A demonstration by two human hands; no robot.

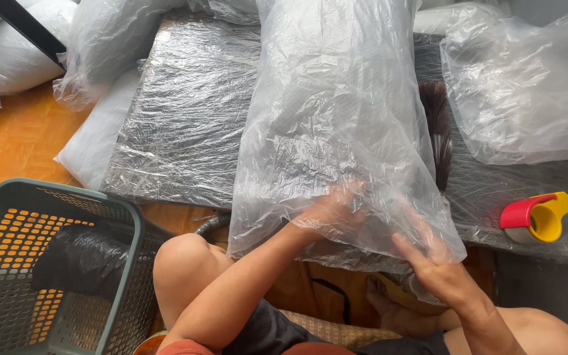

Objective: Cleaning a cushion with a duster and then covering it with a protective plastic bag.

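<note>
The clear plastic bag lies lengthwise on the wrapped dark board that serves as worktop, its open mouth toward the person and both hands working there. Far to the left of the fingers stands a grey-green basket with a black bag inside. The left hand is pushed inside the bag mouth, seen through the film; its fingers look loosely spread against the plastic, and whether they grip anything I cannot tell. The right hand is at the bag's lower edge, fingers pressed on the film, seemingly pinching it. Handling this well likely means keeping the mouth held wide and the film taut. To the right of the fingers sits a red-and-yellow tape dispenser, beyond a dark feathery brush.
</note>
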